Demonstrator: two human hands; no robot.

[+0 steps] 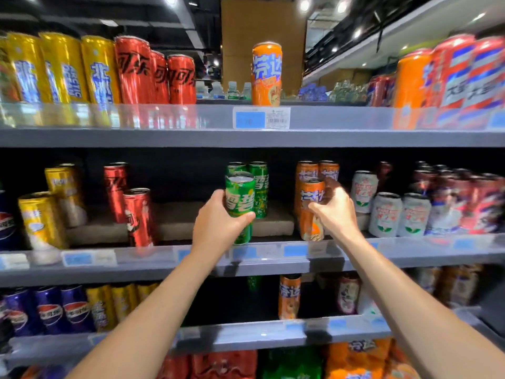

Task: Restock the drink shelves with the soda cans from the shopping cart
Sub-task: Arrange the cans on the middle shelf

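Observation:
My left hand [217,224] grips a tall green soda can [240,198] upright at the front of the middle shelf [164,269], just ahead of two more green cans [259,187]. My right hand [334,212] holds an orange soda can [311,212] upright on the same shelf, fingers curled round its right side. Two other orange cans [318,170] stand behind it. The shopping cart is out of sight.
The top shelf [191,138] carries yellow and red cans at left, one orange can [266,73] in the middle, orange and striped cans at right. White cans [388,214] stand right of my right hand, red cans [138,217] to the left. Lower shelves hold blue, yellow and orange cans.

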